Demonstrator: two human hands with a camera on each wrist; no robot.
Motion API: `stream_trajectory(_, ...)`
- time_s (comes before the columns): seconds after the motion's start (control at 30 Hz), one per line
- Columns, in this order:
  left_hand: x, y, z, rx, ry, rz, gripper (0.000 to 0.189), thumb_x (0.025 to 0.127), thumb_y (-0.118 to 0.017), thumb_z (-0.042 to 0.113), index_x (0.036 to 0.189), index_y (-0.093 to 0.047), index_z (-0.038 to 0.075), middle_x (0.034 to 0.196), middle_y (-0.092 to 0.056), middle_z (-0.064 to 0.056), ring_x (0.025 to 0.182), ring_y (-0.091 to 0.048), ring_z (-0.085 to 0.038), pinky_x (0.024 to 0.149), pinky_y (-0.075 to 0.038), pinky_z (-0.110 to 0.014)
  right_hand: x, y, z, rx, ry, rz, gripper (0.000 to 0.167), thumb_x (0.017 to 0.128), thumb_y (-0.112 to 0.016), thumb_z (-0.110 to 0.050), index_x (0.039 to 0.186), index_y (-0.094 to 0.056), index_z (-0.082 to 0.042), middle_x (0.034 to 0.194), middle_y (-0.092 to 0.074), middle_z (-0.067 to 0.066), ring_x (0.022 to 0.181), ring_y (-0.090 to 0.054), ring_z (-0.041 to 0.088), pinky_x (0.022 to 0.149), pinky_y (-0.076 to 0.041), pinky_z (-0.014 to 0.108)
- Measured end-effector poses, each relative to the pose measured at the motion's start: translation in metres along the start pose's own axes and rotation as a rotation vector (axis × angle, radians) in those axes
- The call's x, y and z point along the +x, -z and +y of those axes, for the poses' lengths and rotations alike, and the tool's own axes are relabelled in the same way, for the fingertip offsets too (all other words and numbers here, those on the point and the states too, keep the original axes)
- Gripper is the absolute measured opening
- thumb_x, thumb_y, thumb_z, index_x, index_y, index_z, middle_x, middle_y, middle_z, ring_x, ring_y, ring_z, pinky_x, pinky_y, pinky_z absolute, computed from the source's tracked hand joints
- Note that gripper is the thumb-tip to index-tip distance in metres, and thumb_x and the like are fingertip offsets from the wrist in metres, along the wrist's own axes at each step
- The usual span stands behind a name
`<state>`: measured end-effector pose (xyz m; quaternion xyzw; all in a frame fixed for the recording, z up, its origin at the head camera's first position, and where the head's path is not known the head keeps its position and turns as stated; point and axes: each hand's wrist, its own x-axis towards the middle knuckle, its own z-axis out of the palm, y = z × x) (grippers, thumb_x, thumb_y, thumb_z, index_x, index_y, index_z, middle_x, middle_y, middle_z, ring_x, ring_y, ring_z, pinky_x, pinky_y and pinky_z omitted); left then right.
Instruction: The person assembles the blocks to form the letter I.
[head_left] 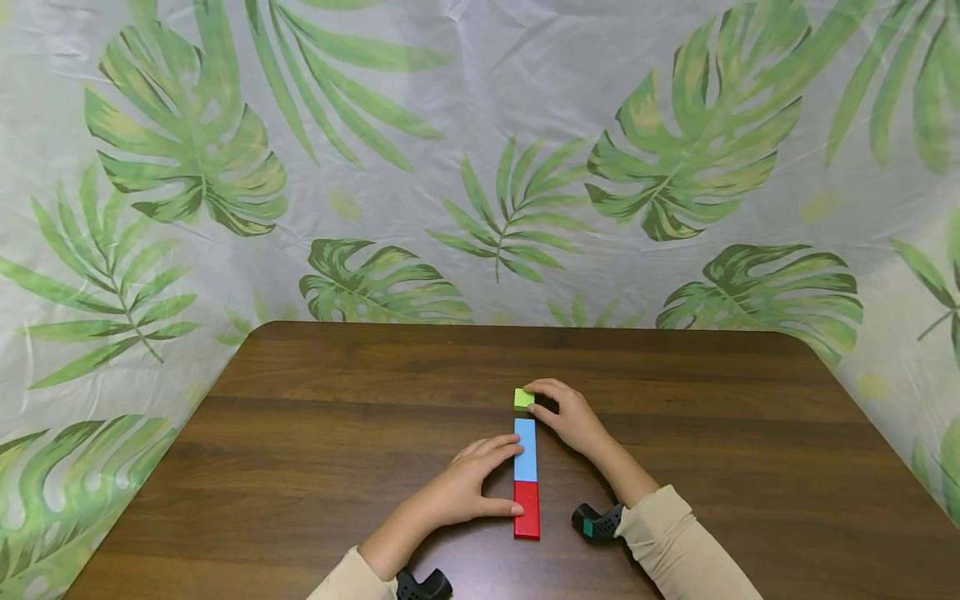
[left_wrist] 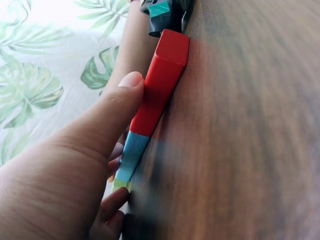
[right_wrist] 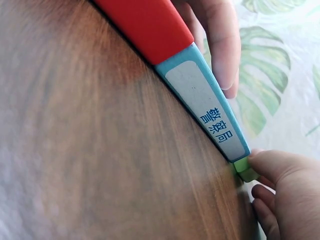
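A red block (head_left: 527, 511) and a blue block (head_left: 526, 450) lie end to end in a line on the wooden table. Just beyond the blue one sits a small green block (head_left: 523, 399), with a narrow gap between them in the head view. My left hand (head_left: 457, 492) rests along the left side of the line, thumb on the red block and fingertips at the blue block. With thumb and index finger, my right hand (head_left: 570, 417) pinches the green block at its right side. In the right wrist view, the side of the blue block (right_wrist: 185, 80) bears a white label with blue characters.
The brown wooden table (head_left: 337, 417) has rounded far corners. Behind it hangs a pale cloth (head_left: 525, 108) printed with green leaves. Each wrist wears a black camera band, such as the right wrist camera (head_left: 596, 523) above the table.
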<state>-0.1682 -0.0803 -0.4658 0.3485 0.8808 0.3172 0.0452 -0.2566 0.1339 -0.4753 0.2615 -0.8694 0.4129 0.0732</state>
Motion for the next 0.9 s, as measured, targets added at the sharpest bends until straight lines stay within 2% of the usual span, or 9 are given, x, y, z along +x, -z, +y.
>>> stream_trajectory(0.23,0.000,0.000,0.000,-0.002,0.000,-0.001,0.074,0.077,-0.061,0.054,0.137,-0.037,0.018,0.142,-0.029,0.004,0.128,-0.026,-0.021,0.099,-0.025,-0.048,0.000,0.000,0.000,0.005,-0.006,-0.008,0.028,0.085,-0.063,-0.015,0.112,-0.061,-0.009,0.116,-0.055,0.005,0.110,-0.049,0.023,0.089,-0.040,0.043)
stream_trajectory(0.57,0.000,0.001,0.000,-0.012,0.005,-0.007,0.074,0.077,-0.062,0.053,0.137,-0.037,0.017,0.143,-0.029,0.003,0.128,-0.026,-0.022,0.100,-0.024,-0.048,-0.001,0.003,-0.005,0.037,-0.010,0.008,0.035,0.087,-0.060,-0.021,0.119,-0.057,-0.006,0.121,-0.052,0.006,0.105,-0.052,0.025,0.084,-0.043,0.042)
stream_trajectory(0.77,-0.001,0.001,0.000,-0.039,0.019,0.013,0.071,0.080,-0.058,0.053,0.137,-0.037,0.018,0.143,-0.028,0.002,0.128,-0.026,-0.022,0.098,-0.027,-0.049,-0.003,0.007,-0.009,0.027,-0.008,0.061,0.039,0.089,-0.057,-0.025,0.123,-0.053,-0.006,0.124,-0.049,0.007,0.114,-0.045,0.025,0.091,-0.038,0.046)
stream_trajectory(0.9,-0.001,0.002,-0.002,-0.061,0.023,0.049,0.069,0.082,-0.055,0.052,0.138,-0.036,0.016,0.143,-0.028,0.001,0.128,-0.026,-0.023,0.097,-0.030,-0.048,-0.007,0.013,-0.014,0.009,0.013,0.090,0.040,0.091,-0.054,-0.025,0.126,-0.050,-0.006,0.128,-0.047,0.010,0.120,-0.040,0.025,0.094,-0.034,0.048)
